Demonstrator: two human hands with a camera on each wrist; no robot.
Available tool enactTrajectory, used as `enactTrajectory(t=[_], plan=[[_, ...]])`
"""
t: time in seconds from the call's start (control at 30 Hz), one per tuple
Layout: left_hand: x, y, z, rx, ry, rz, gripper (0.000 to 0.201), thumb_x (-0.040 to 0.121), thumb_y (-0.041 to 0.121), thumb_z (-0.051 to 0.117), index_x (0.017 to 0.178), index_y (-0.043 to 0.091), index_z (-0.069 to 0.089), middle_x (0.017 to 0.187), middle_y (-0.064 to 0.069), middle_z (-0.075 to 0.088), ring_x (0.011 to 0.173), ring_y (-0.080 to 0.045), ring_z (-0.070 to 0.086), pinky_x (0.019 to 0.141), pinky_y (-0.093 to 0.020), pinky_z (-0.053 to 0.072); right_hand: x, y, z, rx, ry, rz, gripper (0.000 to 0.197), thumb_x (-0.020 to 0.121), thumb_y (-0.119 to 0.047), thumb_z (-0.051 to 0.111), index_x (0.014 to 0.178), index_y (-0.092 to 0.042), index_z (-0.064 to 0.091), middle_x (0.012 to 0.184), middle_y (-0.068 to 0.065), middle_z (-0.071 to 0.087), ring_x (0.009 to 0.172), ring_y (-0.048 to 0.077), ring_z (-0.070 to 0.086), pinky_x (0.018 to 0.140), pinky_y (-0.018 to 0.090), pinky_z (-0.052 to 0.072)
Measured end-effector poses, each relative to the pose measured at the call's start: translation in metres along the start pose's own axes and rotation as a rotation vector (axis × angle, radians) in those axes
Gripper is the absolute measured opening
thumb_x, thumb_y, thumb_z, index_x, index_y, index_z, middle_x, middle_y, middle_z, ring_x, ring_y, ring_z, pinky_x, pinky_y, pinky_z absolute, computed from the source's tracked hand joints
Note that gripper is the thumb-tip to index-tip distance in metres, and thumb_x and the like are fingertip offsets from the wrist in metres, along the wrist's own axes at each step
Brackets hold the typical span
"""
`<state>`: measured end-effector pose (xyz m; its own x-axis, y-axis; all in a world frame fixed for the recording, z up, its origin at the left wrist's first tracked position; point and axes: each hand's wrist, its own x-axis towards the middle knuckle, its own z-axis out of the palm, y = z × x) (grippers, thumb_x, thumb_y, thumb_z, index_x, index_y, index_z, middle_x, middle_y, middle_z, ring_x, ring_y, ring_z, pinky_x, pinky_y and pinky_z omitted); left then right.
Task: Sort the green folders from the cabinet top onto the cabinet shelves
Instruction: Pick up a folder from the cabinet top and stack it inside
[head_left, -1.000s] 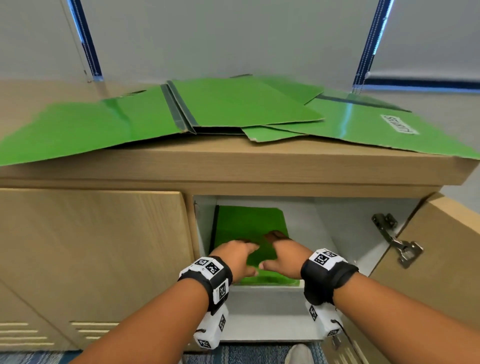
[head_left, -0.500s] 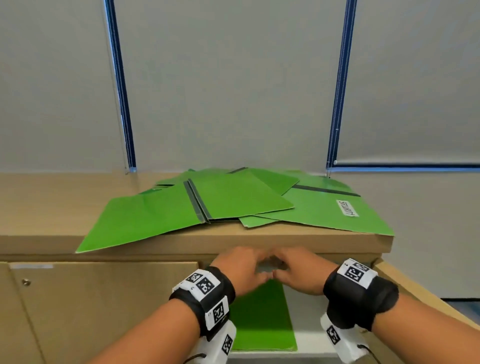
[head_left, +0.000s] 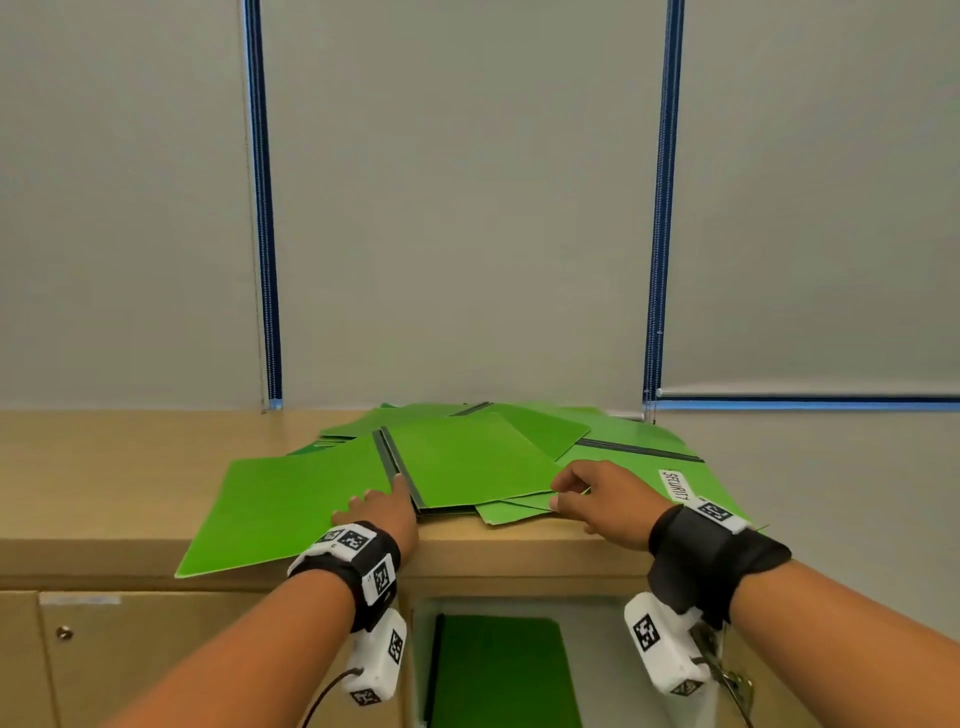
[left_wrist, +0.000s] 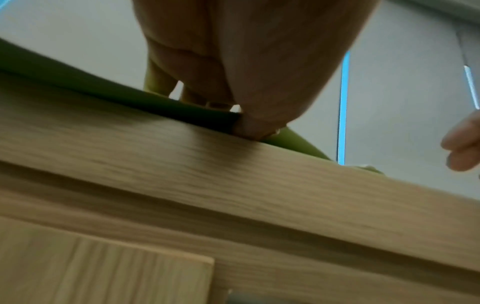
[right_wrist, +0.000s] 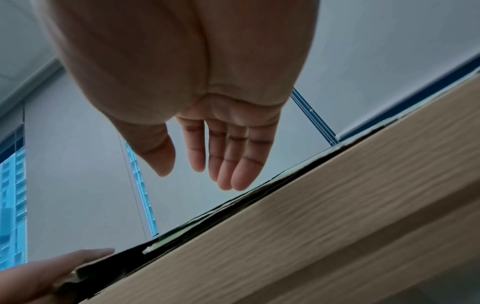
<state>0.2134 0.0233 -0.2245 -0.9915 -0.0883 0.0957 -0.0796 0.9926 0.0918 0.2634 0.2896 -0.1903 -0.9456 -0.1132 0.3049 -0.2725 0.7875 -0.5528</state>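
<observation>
Green folders (head_left: 467, 457) overhang cabinet top (head_left: 104, 457); left hand (head_left: 384, 512) touching.

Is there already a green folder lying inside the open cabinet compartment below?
Yes, the head view shows a flat green folder lying on the pale shelf inside the open wooden cabinet, under the top.

Green folders (head_left: 467, 457): smooth card, slight sheen, dark spine strip. Cabinet top (head_left: 104, 457): light wood-grain laminate, matt. Cabinet door (head_left: 156, 665): same wood-look finish. Wrist bands (head_left: 711, 551): black cloth. Blinds (head_left: 457, 208): matt grey fabric.
</observation>
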Motion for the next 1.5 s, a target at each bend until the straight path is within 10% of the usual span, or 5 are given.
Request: enactTrajectory(t=[0.33, 0.63, 0.97, 1.27, 1.5], plan=[[-0.028, -0.004, -0.052, -0.224, 0.405, 0.233, 0.090, 0.082, -0.005, 0.034, 0.150, 0.040, -0.005, 0.110, -0.013, 0.058, 0.088, -0.033, 0.061, 0.069, -0.039, 0.045, 0.012, 0.000, 0.004, 0.068, 0.093, 0.052, 0.041, 0.088, -0.036, 0.064, 0.121, -0.013, 0.057, 0.119, 0.000, 0.058, 0.101, 0.018, 0.059, 0.091, 0.036, 0.050], [-0.045, 0.017, -0.114, -0.699, 0.815, 0.369, 0.059, 0.079, -0.010, 0.032, 0.116, 0.030, 0.053, 0.107, -0.006, 0.062, 0.086, -0.032, 0.057, 0.073, -0.035, 0.044, 0.020, -0.031, 0.013, 0.398, 0.054, 0.136, 0.051, 0.093, -0.040, 0.057, 0.131, -0.007, 0.049, 0.129, 0.006, 0.054, 0.113, 0.020, 0.057, 0.096, 0.040, 0.053], [-0.056, 0.020, -0.107, -1.443, 0.731, 0.390, 0.055, 0.071, -0.021, 0.022, 0.089, 0.025, 0.045, 0.074, -0.008, 0.039, 0.047, -0.016, 0.027, 0.040, -0.023, 0.024, 0.026, -0.043, -0.004, 1.121, 0.091, 0.349, 0.042, 0.094, -0.036, 0.058, 0.124, -0.006, 0.059, 0.114, 0.016, 0.069, 0.103, 0.031, 0.067, 0.078, 0.039, 0.056], [-0.069, 0.003, -0.077, -1.434, 0.345, 0.560, 0.050, 0.074, -0.011, 0.051, 0.104, 0.028, 0.049, 0.107, -0.004, 0.055, 0.067, -0.014, 0.053, 0.074, -0.041, 0.047, 0.032, -0.013, -0.023, 1.166, 0.343, 0.291, 0.026, 0.070, 0.010, 0.055, 0.090, -0.007, 0.055, 0.112, 0.024, 0.060, 0.106, 0.039, 0.055, 0.103, 0.062, 0.039], [-0.052, 0.003, -0.063, -1.231, 0.403, 0.344, 0.040, 0.101, 0.021, 0.044, 0.141, 0.019, 0.040, 0.121, -0.001, 0.057, 0.115, -0.017, 0.053, 0.098, -0.029, 0.038, 0.005, -0.013, -0.030, 0.979, 0.362, 0.177, 0.045, 0.079, 0.020, 0.047, 0.117, -0.003, 0.048, 0.107, 0.024, 0.061, 0.096, 0.035, 0.060, 0.091, 0.059, 0.049]])
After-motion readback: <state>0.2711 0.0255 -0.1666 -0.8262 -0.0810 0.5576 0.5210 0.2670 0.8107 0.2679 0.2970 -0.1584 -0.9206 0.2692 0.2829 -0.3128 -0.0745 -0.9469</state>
